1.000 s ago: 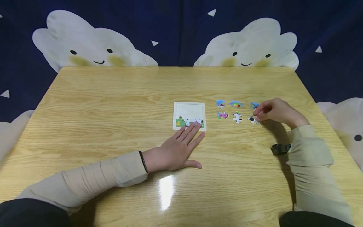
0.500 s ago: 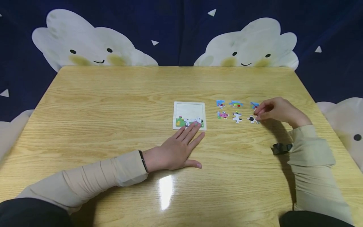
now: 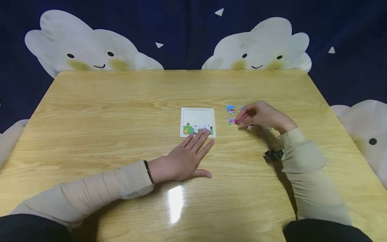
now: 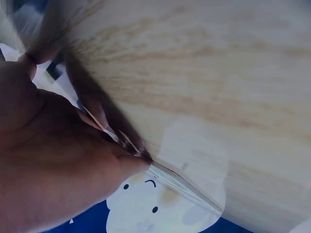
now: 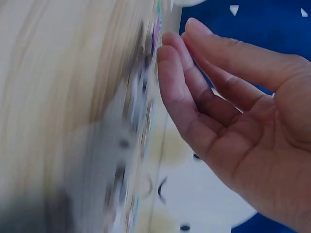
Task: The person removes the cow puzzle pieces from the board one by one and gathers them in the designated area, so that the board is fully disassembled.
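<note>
1. While the left hand (image 3: 182, 160) lies flat with fingers spread, its fingertips rest at the lower edge of a square white puzzle tray (image 3: 198, 116) on the light wood-grain bench (image 3: 121, 101); it grasps nothing.
2. Tray contents: green-and-white picture pieces (image 3: 188, 129) line the bottom; the upper part shows bare.
3. Loose stock, right of the tray: a small blue-and-red jigsaw piece (image 3: 230, 108) and, below it, a pink-and-green jigsaw piece (image 3: 232, 121). Other pieces are partly hidden by the right hand.
4. Right hand (image 3: 263, 116): fingers loosely curved, tips just beside the pink-and-green piece. No piece is visible between them; contact cannot be confirmed.
5. Assessment: the step in hand appears to be selecting a loose piece. The next move would call for a light edge pinch, a lift leftward, and alignment against the filled row, with the tray steadied.
</note>
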`<state>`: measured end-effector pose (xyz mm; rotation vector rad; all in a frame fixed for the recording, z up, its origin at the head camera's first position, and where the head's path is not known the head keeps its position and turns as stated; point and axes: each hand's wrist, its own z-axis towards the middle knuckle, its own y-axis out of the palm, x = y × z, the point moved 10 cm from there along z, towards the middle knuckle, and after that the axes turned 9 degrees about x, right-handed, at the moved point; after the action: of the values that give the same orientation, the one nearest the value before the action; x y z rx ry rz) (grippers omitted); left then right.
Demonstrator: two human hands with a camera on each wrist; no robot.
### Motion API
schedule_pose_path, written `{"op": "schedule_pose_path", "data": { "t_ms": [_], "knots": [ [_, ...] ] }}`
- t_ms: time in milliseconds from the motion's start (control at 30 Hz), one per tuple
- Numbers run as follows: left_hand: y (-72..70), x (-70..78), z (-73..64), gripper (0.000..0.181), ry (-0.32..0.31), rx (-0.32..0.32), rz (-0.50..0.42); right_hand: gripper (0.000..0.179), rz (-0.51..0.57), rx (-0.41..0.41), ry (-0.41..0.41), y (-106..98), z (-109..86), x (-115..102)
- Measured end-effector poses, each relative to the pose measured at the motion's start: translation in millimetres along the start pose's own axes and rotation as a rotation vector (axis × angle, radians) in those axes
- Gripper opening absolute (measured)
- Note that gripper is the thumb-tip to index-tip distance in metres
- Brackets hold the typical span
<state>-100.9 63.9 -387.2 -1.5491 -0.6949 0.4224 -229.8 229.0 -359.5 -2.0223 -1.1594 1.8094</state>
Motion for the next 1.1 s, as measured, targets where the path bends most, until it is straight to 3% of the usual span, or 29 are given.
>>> {"op": "schedule_pose_path", "data": {
  "t_ms": [600,867,1100],
  "knots": [
    [12.7,-6.3,1.5,0.095,-0.005,0.001,0.041,0.015,0.025,-0.1,-0.083,95,64.8,-85],
    [13.6,-6.5,1.8,0.095,-0.01,-0.007,0.034,0.014,0.019,-0.113,-0.079,108,69.6,-89],
    [6.0,-3.8,0.2,0.093,-0.008,-0.014,0.023,0.013,0.015,-0.104,-0.069,108,69.2,-90]
  ]
}}
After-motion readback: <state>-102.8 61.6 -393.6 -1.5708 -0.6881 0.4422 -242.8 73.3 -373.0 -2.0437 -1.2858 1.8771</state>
